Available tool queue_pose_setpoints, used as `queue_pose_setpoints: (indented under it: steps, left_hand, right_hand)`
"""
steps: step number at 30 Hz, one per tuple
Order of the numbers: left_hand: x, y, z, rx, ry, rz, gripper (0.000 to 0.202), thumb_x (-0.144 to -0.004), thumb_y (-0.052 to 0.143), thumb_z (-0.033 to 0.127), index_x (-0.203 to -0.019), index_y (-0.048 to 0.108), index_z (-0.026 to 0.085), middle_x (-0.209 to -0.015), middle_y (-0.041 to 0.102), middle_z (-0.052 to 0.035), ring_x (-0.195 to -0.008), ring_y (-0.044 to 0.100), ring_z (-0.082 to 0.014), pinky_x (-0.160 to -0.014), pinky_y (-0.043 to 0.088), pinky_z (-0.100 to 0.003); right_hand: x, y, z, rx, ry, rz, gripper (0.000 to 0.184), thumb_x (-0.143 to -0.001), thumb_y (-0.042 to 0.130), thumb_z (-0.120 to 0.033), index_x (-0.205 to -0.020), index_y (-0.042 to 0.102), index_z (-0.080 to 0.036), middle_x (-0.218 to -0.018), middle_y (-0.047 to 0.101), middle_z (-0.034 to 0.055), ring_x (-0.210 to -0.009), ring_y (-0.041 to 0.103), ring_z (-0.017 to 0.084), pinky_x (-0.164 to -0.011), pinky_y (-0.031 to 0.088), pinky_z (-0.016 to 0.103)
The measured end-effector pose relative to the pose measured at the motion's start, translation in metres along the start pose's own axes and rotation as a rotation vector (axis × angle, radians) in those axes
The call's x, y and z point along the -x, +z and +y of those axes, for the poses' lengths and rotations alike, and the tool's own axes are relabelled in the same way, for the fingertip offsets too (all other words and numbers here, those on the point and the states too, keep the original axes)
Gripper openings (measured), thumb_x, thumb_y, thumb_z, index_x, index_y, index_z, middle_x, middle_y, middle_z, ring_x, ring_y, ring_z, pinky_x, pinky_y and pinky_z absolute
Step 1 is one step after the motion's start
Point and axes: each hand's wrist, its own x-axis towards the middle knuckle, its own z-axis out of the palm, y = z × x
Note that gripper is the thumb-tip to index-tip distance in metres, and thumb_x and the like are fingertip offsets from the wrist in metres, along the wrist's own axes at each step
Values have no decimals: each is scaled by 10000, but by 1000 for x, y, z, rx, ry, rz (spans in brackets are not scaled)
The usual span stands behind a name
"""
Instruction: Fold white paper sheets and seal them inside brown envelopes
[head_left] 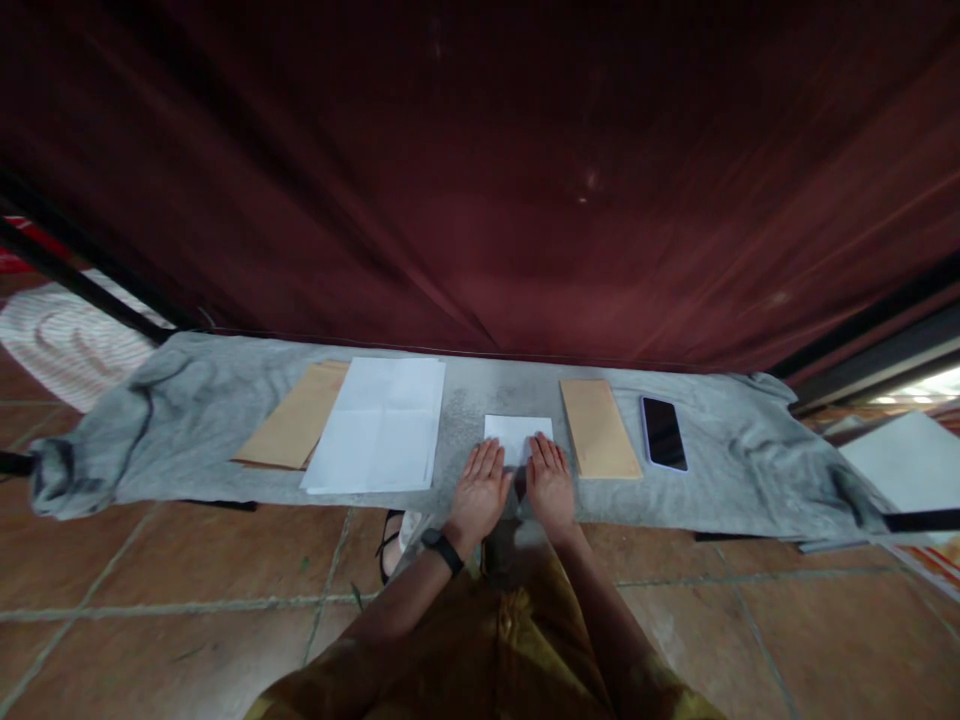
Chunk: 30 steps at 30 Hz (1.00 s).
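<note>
A small folded sheet of white paper [517, 428] lies flat on the grey cloth in front of me. My left hand [481, 487] rests on its lower left part, fingers stretched out and flat; a dark watch is on that wrist. On the lower right part lies my right hand [550, 484], also flat with fingers extended. Both hands cover the paper's near edge. Just right of my right hand is a brown envelope [601, 430]. Left of my left hand is a stack of larger white sheets [379, 425] with faint crease lines.
More brown envelopes [292, 420] lie partly under the white sheets. A phone [664, 434] with a dark screen sits at right. The grey cloth [180, 420] covers a narrow surface, backed by a dark red curtain [480, 200]. Below is a tiled floor [202, 560].
</note>
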Motion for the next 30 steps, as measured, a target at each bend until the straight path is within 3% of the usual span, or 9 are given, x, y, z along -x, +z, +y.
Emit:
queue_pose_setpoints:
  steps: [5, 9, 16, 30]
  left_hand:
    - [-39, 7, 4, 2, 25, -23, 513, -1022, 340, 284, -1498, 419, 110, -1611, 380, -133, -1529, 266, -235, -1256, 262, -453]
    - [-52, 20, 6, -14, 15, -37, 506, -1025, 345, 302, -1503, 421, 155, -1617, 371, -126, -1520, 288, -248, -1248, 261, -469]
    - [-47, 35, -3, -24, -114, 21, 639, -1004, 391, 416, -1548, 322, 88, -1621, 337, -184, -1528, 260, -288, -1236, 252, -504]
    - [-36, 24, -15, -15, -156, 8, 698, -1002, 367, 501, -1560, 297, 88, -1617, 344, -184, -1525, 268, -291, -1241, 234, -504]
  right_hand:
    - [1, 3, 0, 8, -18, 16, 492, -994, 370, -166, -1470, 485, -117, -1521, 497, 166, -1428, 431, 261, -1170, 337, 482]
    - [1, 6, 1, 35, -20, 29, 466, -1012, 370, -197, -1447, 508, -104, -1524, 490, 179, -1427, 430, 272, -1160, 348, 488]
    - [2, 8, 1, 42, -14, 43, 475, -1025, 358, -222, -1467, 490, -111, -1538, 471, 180, -1429, 422, 280, -1153, 358, 491]
    - [7, 7, 7, -50, 33, 123, 542, -963, 330, -117, -1497, 422, -111, -1516, 491, 183, -1401, 445, 285, -1141, 391, 531]
